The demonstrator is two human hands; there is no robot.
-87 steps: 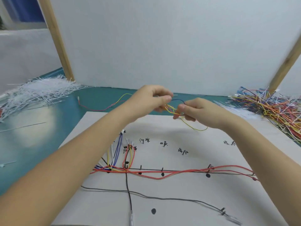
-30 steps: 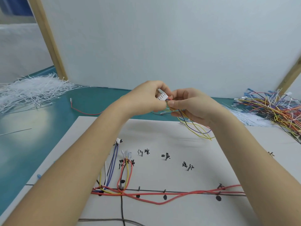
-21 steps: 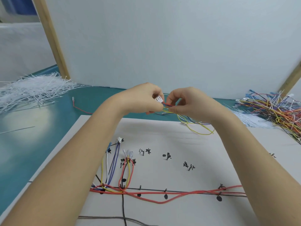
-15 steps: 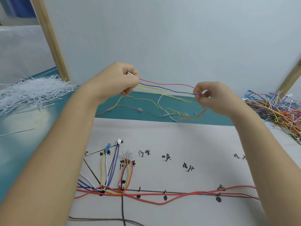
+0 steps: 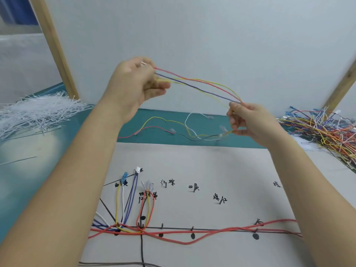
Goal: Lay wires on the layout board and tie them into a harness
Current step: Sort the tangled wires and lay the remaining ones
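Wires (image 5: 200,83) hang limp and light between your hands, above the board (image 5: 221,166). Your left hand (image 5: 134,81) pinches one end, your right hand (image 5: 248,120) the other; keep holding near the ends, since they sag.

Both forearms extend forward from the near edge, bare. The left hand (image 5: 134,83) is raised high at centre-left, fingers curled closed, pinching. The right hand (image 5: 248,122) sits lower and further right, thumb and fingertips (image 5: 234,109) pinched together, remaining fingers loosely bent.
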